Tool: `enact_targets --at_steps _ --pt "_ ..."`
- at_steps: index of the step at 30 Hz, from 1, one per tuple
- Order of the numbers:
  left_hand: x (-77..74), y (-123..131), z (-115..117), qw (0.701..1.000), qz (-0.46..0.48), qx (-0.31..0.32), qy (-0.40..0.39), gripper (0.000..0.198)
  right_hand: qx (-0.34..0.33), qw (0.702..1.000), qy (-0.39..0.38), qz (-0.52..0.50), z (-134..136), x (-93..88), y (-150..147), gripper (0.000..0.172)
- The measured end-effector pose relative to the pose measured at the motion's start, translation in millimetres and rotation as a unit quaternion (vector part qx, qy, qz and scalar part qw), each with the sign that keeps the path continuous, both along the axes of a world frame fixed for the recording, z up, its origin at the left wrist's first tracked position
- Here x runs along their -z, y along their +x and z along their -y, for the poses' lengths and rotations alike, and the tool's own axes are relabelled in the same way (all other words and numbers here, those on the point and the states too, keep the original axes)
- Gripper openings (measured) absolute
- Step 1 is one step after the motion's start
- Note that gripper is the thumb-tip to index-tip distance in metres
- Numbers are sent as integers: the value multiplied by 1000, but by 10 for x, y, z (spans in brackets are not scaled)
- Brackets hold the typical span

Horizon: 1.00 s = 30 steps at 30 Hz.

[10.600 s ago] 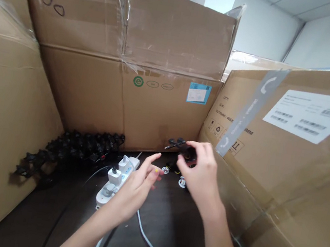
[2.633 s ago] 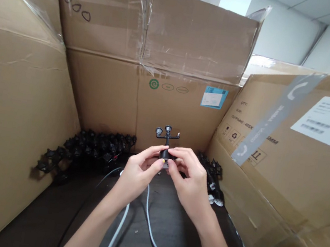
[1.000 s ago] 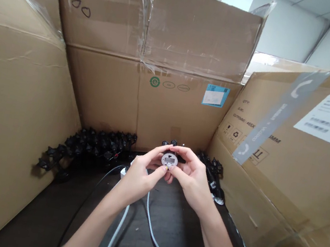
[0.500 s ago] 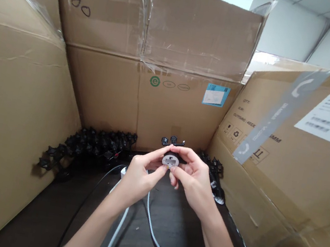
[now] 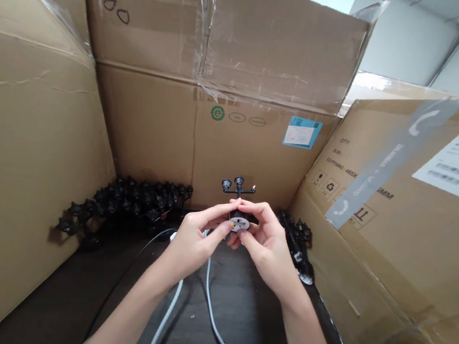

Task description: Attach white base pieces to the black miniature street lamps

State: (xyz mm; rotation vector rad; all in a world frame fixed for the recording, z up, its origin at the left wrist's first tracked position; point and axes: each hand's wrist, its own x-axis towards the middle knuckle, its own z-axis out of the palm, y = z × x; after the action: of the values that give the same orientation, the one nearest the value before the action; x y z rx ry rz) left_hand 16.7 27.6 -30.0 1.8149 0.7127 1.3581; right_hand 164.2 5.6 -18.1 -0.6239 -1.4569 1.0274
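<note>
Grip: left hand (image 5: 202, 231) and right hand (image 5: 267, 240) closed on the base of the model lamp post (image 5: 239, 191).
White base cover (image 5: 241, 221): in place; seating unclear.
Lantern heads (image 5: 239, 181): two on; third arm-end (image 5: 253, 188) apparently bare.
Behind-left: piled black lamp posts (image 5: 121, 201).

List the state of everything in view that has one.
Black lamp, held, two lantern heads visible.
White base, underside facing the camera.
Left hand, gripping the lamp.
Right hand, gripping the lamp.
Left black pile, heaped.
Rear box, upper flaps raised.
Right box, taped.
Pale cables, curving slackly.
</note>
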Motion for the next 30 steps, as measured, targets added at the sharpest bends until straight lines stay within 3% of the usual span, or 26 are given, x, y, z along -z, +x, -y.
enact_targets --at_steps 6,16,20,26,30 --pt "5 37 -9 999 -22 -16 41 32 -2 1000 8 22 13 -9 30 19" --pt "-37 57 52 999 -10 -36 25 21 76 991 96 51 -32 59 -45 20" --pt "-37 75 72 999 6 -39 26 21 87 991 88 48 -23 63 -39 19" --pt "-30 66 55 998 -7 -48 36 22 48 996 66 28 -23 42 -26 17" --pt "-18 74 53 994 -45 -74 72 23 80 994 74 27 -24 60 -63 14"
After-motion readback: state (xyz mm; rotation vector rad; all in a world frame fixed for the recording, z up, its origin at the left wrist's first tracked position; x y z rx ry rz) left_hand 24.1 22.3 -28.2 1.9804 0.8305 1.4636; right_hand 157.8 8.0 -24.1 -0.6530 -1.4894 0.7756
